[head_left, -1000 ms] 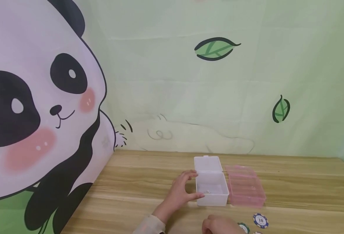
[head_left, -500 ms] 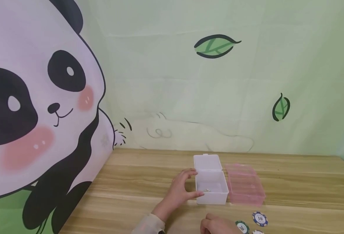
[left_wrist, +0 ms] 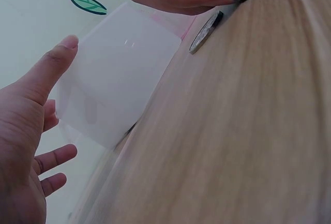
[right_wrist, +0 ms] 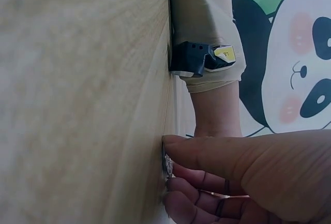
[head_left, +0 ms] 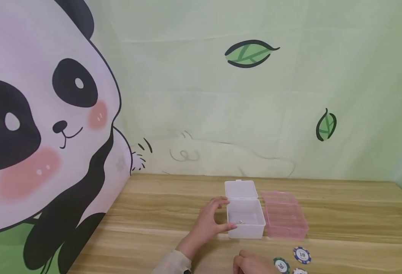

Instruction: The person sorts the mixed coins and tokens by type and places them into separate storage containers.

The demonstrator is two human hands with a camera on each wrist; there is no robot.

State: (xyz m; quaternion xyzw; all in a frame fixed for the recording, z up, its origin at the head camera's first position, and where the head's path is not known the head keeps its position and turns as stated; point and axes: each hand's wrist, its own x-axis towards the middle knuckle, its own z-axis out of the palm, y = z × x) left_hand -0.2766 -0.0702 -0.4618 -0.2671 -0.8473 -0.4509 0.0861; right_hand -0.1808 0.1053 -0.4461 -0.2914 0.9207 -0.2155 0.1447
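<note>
My left hand [head_left: 207, 220] is at the left side of a white plastic box [head_left: 246, 230]. Its thumb lies at the front rim and its fingertips at the back-left rim. The lid [head_left: 240, 190] stands open, and a small shiny thing [head_left: 241, 222] lies inside. In front of the box my right hand [head_left: 253, 263] is low over the table. In the right wrist view its thumb and curled fingers pinch a thin silvery disc [right_wrist: 168, 165], seen nearly edge-on. Beside this hand lie a green poker chip [head_left: 281, 265], a blue one marked 10 [head_left: 302, 255] and a partly visible white one [head_left: 300, 271].
An open pink see-through box [head_left: 286, 224] stands right beside the white one. The wooden table [head_left: 351, 213] ends at a green cloth backdrop [head_left: 201, 83] printed with leaves. A large printed panda [head_left: 118, 160] fills the left side.
Both hands keep their places and the boxes have not moved. The head view has shifted slightly, bringing more of the green and white chips into sight.
</note>
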